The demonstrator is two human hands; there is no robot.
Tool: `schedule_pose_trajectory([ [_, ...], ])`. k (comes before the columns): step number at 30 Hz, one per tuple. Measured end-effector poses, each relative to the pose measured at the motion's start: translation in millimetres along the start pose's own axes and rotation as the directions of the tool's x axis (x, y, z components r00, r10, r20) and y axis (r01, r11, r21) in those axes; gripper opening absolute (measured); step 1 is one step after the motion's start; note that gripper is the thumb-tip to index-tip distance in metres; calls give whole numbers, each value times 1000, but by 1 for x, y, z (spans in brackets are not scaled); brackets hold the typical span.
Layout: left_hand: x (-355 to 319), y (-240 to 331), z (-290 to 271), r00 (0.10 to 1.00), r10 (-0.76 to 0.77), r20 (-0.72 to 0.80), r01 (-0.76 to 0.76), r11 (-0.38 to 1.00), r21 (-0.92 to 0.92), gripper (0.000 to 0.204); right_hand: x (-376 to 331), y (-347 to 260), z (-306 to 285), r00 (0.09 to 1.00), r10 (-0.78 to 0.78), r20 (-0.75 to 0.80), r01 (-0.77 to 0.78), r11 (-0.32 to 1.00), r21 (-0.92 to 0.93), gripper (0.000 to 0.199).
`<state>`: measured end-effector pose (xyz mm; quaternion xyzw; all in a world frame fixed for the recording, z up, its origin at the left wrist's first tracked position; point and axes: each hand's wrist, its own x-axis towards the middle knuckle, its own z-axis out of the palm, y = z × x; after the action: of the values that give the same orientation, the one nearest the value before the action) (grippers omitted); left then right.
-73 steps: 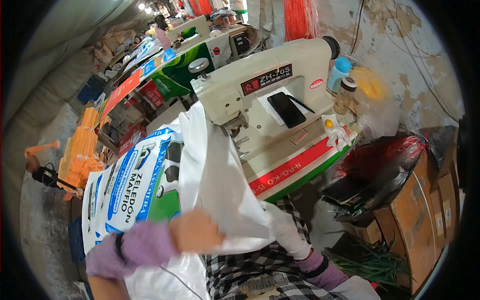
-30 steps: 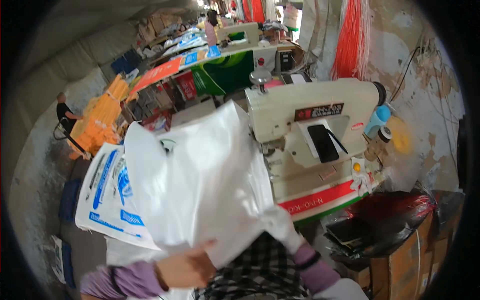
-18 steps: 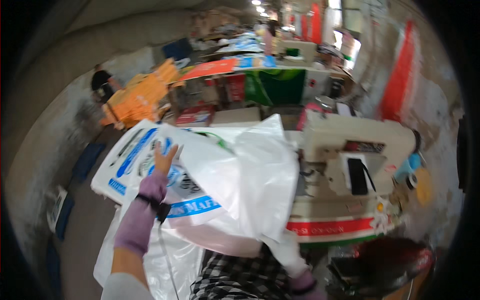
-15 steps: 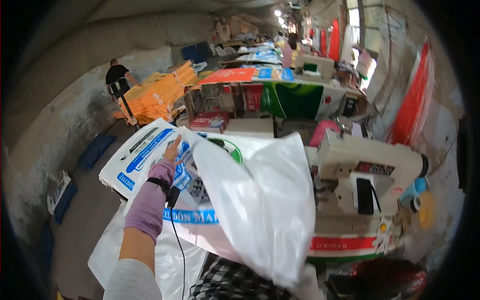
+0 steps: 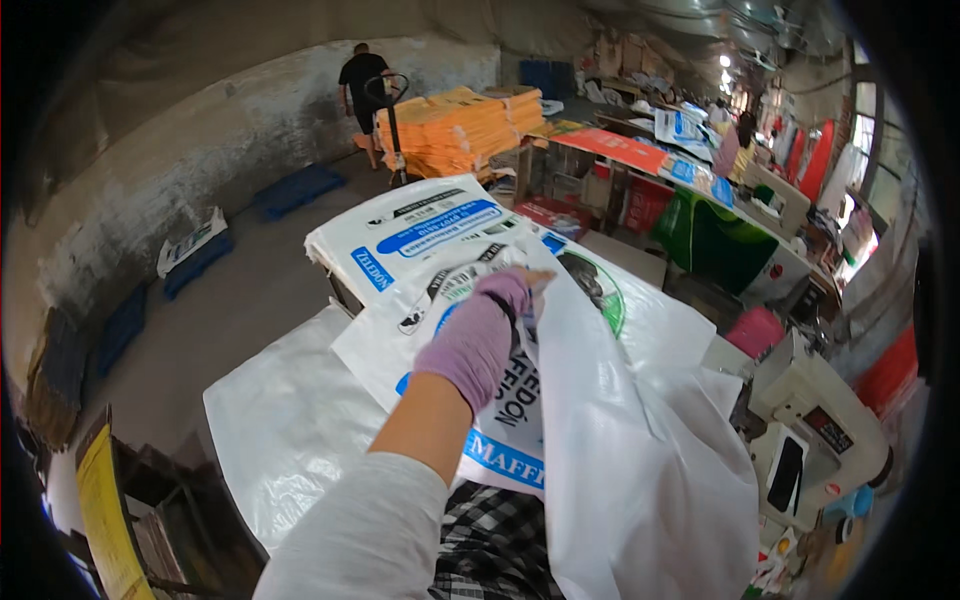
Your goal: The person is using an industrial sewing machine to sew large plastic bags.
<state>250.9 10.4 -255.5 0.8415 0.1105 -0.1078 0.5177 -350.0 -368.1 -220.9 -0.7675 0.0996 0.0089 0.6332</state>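
Observation:
My left hand (image 5: 515, 289), in a purple sleeve-like glove with bare fingertips, is closed on the upper edge of a white plastic sack (image 5: 650, 450). The sack has blue, black and green print and hangs in folds toward my lap, its plain white side draped on the right. Beneath and beyond it lies a stack of similar white printed sacks (image 5: 440, 215). Another white sheet or sack (image 5: 280, 420) spreads out to the left of my forearm. My right hand does not show; the draped sack covers the area on that side.
A cream sewing machine (image 5: 825, 420) stands at right with a black phone (image 5: 786, 474) on it. Beyond the stack are a pallet-truck handle (image 5: 392, 130), orange bundles (image 5: 460, 125) and a person (image 5: 362, 85). Blue pallets (image 5: 298, 190) lie along the left wall. A yellow-edged frame (image 5: 105, 515) stands near left.
The view has swung left. My left hand, spread over the printed sack before, is now closed on its edge. The loose sack has shifted and hangs lower on the right.

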Motion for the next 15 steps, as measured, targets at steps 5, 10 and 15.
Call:
schedule_pose_trajectory([
  [5, -25, 17, 65, 987, -4, 161, 75, 896, -437, 34, 26, 25, -30, 966, -63, -251, 20, 985, -170, 40],
  [10, 52, 45, -29, 936, 342, 78, -293, 886, -360, 34, 67, 52, -53, 918, -154, -366, 63, 966, -249, 40],
  [15, 111, 103, -71, 352, 878, -325, -413, 458, 788, 19, 67, 61, -93, 741, -205, -640, -164, 868, -468, 39],
])
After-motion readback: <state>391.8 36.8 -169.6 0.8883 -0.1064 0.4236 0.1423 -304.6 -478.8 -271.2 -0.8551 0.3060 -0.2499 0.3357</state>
